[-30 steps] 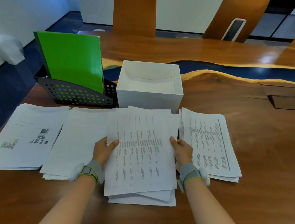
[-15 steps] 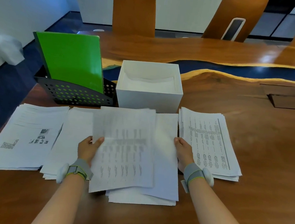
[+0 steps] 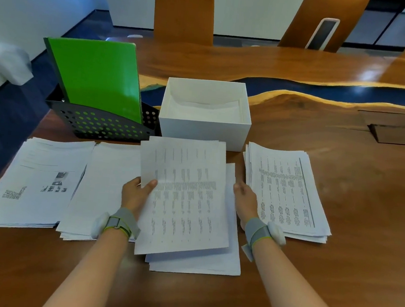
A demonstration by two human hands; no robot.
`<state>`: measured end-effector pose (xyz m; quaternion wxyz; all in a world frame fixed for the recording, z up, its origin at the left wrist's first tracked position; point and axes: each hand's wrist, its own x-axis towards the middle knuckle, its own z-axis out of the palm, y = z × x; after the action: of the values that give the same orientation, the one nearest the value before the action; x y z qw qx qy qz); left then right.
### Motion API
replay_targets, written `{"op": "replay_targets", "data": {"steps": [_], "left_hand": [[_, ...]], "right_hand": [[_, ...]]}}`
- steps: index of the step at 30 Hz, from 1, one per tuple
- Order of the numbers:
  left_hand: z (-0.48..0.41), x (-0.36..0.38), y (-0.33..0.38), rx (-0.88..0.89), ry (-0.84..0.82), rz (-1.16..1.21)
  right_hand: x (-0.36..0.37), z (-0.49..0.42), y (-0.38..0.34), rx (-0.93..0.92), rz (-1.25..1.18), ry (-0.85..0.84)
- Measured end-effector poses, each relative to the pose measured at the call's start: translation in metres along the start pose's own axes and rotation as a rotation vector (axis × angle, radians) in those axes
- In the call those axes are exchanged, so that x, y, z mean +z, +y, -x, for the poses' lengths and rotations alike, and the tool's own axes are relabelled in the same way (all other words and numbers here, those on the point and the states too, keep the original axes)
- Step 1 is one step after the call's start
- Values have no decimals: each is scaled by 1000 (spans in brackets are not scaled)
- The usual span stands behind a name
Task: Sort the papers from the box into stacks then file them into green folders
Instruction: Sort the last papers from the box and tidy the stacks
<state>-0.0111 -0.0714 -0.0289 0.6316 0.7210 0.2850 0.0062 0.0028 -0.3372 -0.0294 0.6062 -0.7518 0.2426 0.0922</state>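
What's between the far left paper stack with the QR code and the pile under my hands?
In the head view, another stack of plain white paper sheets lies there; the left hand, pinching a printed white sheet, overlaps its right edge.

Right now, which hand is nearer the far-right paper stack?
Right. The right hand sits beside the far-right stack, at its left edge; the left hand pinches a sheet beyond the middle pile.

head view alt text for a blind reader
A person's left hand pinches a printed sheet over a paper stack, right hand at its edge. Three more stacks, a white box and racked green folders sit on the wooden table.
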Motion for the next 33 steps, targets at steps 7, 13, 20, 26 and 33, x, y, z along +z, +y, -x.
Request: {"op": "replay_targets", "data": {"steps": [7,13,20,26,33], "left_hand": [[12,32,15,-30,-64,51],[27,67,14,-63,-220,1],[54,108,-8,-27,-482,-432],[65,148,-7,119,-515,-616],[64,190,12,142,-531,-576]], "right_hand": [[-7,4,-13,-42,-66,-98],[-36,-12,-7,-39,-39,92],[-91,-35,3,36,-84,274],[-132,-52,11,2,2,358],[-157,-61,5,37,45,432]]}}
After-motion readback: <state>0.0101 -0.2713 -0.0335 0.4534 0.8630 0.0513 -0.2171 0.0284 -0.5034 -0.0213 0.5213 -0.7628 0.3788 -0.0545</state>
